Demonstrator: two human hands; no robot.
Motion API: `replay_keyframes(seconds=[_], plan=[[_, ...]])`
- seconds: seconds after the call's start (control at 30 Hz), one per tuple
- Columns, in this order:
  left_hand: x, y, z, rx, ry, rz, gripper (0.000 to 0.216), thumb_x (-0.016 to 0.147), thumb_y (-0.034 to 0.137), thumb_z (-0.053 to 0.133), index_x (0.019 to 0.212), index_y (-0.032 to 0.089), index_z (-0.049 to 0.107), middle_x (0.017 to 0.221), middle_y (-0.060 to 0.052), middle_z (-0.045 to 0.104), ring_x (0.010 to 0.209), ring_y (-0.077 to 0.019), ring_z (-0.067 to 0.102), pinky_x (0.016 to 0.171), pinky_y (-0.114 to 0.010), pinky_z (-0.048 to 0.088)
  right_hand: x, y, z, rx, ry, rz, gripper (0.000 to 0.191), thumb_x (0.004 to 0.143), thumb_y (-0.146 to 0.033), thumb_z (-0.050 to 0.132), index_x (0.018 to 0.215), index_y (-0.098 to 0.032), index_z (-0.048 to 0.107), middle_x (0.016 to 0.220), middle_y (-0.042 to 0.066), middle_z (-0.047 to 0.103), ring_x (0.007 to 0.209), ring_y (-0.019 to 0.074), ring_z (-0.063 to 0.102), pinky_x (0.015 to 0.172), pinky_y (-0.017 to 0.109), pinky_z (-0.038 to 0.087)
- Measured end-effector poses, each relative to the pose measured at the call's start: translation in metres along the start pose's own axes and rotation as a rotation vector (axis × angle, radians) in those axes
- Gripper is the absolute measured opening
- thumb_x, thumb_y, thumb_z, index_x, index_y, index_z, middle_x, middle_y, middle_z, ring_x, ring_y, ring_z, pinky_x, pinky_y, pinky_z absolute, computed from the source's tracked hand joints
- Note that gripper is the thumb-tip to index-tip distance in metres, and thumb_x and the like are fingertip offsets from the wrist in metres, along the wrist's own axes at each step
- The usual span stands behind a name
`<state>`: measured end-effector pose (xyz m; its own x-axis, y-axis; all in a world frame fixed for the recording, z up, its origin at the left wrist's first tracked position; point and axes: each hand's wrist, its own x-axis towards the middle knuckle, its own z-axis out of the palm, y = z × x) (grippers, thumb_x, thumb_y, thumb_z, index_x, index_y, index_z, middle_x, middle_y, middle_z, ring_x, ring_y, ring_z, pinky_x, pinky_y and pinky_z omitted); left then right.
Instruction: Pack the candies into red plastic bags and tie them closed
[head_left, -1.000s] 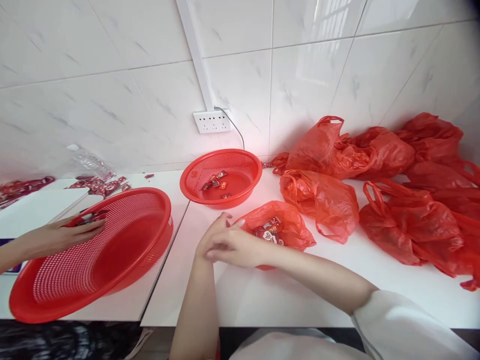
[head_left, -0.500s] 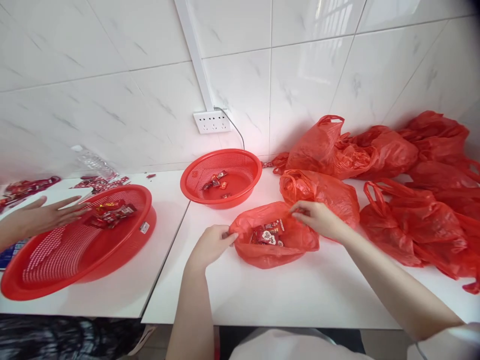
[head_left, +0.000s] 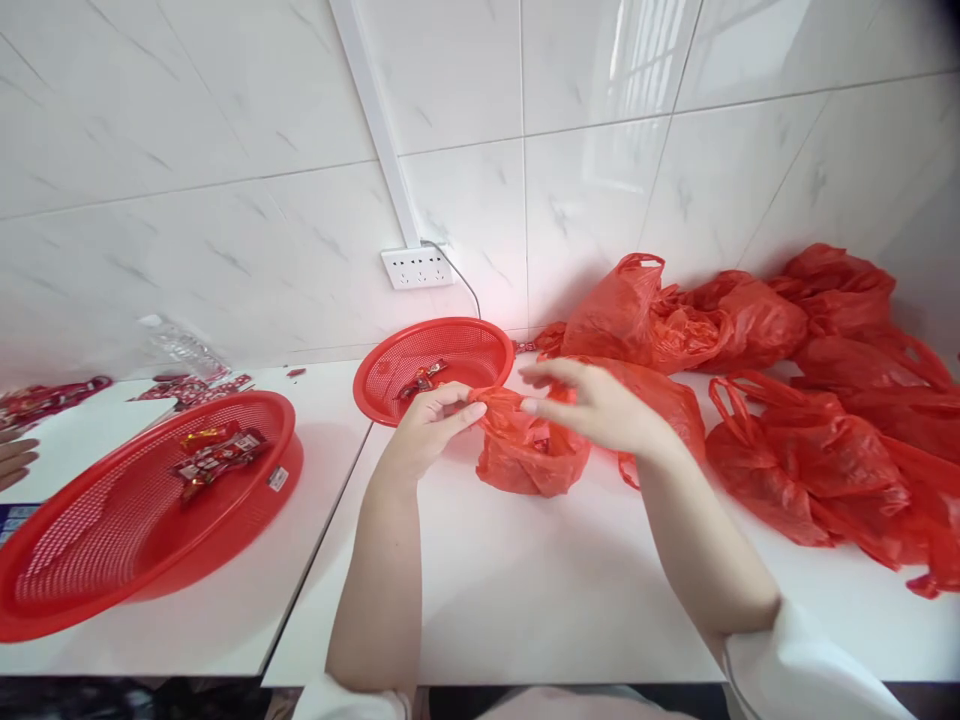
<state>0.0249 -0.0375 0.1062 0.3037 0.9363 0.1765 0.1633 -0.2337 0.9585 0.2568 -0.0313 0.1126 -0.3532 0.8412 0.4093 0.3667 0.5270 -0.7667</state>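
A red plastic bag stands on the white table in front of me, its top gathered. My left hand pinches the bag's bunched upper edge between thumb and fingers. At the bag's other side is my right hand, open, with its fingers stretched out and the thumb apart from them, close against the bag's top. Little of what lies inside the bag shows through the plastic. Just behind my left hand, a red perforated basket holds a few small wrapped candies.
A larger red basket with wrapped candies stands at left. Another person's hand shows at the left edge. Several filled red bags crowd the right side. A power strip is on the tiled wall.
Both hands have lifted and drawn the bag's wide mouth together, covering the candies inside. My right hand has loosened its pinch. The other person's hand has withdrawn left from the large basket.
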Motion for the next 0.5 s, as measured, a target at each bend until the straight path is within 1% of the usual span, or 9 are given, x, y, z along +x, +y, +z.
replay_keyframes(seconds=[0.07, 0.13, 0.23, 0.27, 0.3, 0.33, 0.37, 0.43, 0.5], plan=[[0.005, -0.004, 0.005, 0.028, 0.038, 0.037, 0.019, 0.084, 0.037, 0.062, 0.086, 0.019, 0.066, 0.093, -0.003, 0.063, 0.093, -0.0188, 0.059, 0.086, -0.031, 0.045, 0.003, 0.003, 0.009, -0.114, -0.084, 0.045, 0.019, 0.082, -0.035, 0.064, 0.074, -0.018, 0.062, 0.073, -0.001, 0.062, 0.067, 0.0133, 0.057, 0.063, 0.027, 0.045], [0.007, -0.008, 0.012, 0.060, 0.103, 0.077, 0.028, 0.082, 0.036, 0.065, 0.104, 0.021, 0.062, 0.113, -0.007, 0.062, 0.112, -0.0231, 0.055, 0.096, -0.035, 0.042, 0.005, 0.008, 0.014, -0.103, -0.056, 0.075, 0.028, 0.086, -0.033, 0.058, 0.062, -0.017, 0.054, 0.059, -0.004, 0.051, 0.055, 0.0098, 0.046, 0.054, 0.025, 0.038], [0.005, -0.014, 0.025, 0.115, 0.079, 0.088, 0.082, 0.068, 0.031, 0.079, 0.139, 0.028, 0.039, 0.144, -0.010, 0.043, 0.137, -0.0282, 0.034, 0.108, -0.042, 0.033, 0.007, 0.010, 0.017, 0.104, 0.047, 0.025, 0.025, 0.089, -0.033, 0.054, 0.070, -0.017, 0.057, 0.067, -0.002, 0.056, 0.059, 0.0098, 0.048, 0.058, 0.025, 0.040], [0.005, -0.015, 0.030, 0.130, 0.045, 0.076, 0.095, 0.064, 0.031, 0.082, 0.144, 0.030, 0.032, 0.149, -0.010, 0.038, 0.140, -0.0293, 0.030, 0.110, -0.044, 0.031, 0.007, 0.009, 0.017, 0.177, 0.076, -0.009, 0.022, 0.089, -0.034, 0.055, 0.075, -0.017, 0.059, 0.072, -0.001, 0.059, 0.063, 0.0107, 0.052, 0.061, 0.025, 0.042], [0.004, -0.016, 0.035, 0.136, 0.018, 0.060, 0.098, 0.063, 0.031, 0.082, 0.146, 0.031, 0.030, 0.150, -0.009, 0.037, 0.140, -0.0300, 0.029, 0.110, -0.044, 0.031, 0.006, 0.007, 0.017, 0.235, 0.108, -0.046, 0.021, 0.090, -0.035, 0.055, 0.079, -0.018, 0.060, 0.076, 0.000, 0.061, 0.067, 0.0118, 0.054, 0.064, 0.026, 0.044], [0.005, -0.017, 0.038, 0.132, 0.000, 0.040, 0.091, 0.066, 0.033, 0.080, 0.144, 0.031, 0.035, 0.147, -0.008, 0.042, 0.139, -0.0306, 0.032, 0.109, -0.044, 0.032, 0.005, 0.005, 0.016, 0.275, 0.142, -0.085, 0.019, 0.089, -0.035, 0.057, 0.083, -0.018, 0.061, 0.080, 0.001, 0.062, 0.071, 0.0128, 0.056, 0.067, 0.027, 0.046], [0.006, -0.018, 0.041, 0.121, -0.004, 0.013, 0.075, 0.071, 0.035, 0.076, 0.139, 0.029, 0.045, 0.140, -0.008, 0.050, 0.134, -0.0310, 0.040, 0.107, -0.044, 0.035, 0.003, 0.003, 0.015, 0.294, 0.178, -0.122, 0.017, 0.088, -0.036, 0.058, 0.088, -0.019, 0.061, 0.084, 0.002, 0.064, 0.074, 0.0138, 0.058, 0.069, 0.028, 0.047], [0.010, -0.020, 0.042, 0.065, 0.025, -0.053, 0.041, 0.081, 0.040, 0.065, 0.118, 0.024, 0.064, 0.117, -0.008, 0.066, 0.117, -0.0306, 0.056, 0.099, -0.042, 0.042, -0.001, 0.000, 0.011, 0.271, 0.236, -0.179, 0.018, 0.088, -0.033, 0.060, 0.100, -0.021, 0.061, 0.095, 0.004, 0.066, 0.082, 0.0158, 0.061, 0.074, 0.030, 0.050], [0.015, -0.023, 0.039, -0.061, 0.102, -0.093, 0.028, 0.084, 0.041, 0.060, 0.101, 0.021, 0.070, 0.099, -0.007, 0.071, 0.104, -0.0288, 0.063, 0.092, -0.041, 0.046, -0.006, -0.001, 0.006, 0.175, 0.271, -0.199, 0.023, 0.090, -0.029, 0.056, 0.112, -0.022, 0.058, 0.103, 0.005, 0.067, 0.091, 0.0179, 0.063, 0.080, 0.033, 0.050]])
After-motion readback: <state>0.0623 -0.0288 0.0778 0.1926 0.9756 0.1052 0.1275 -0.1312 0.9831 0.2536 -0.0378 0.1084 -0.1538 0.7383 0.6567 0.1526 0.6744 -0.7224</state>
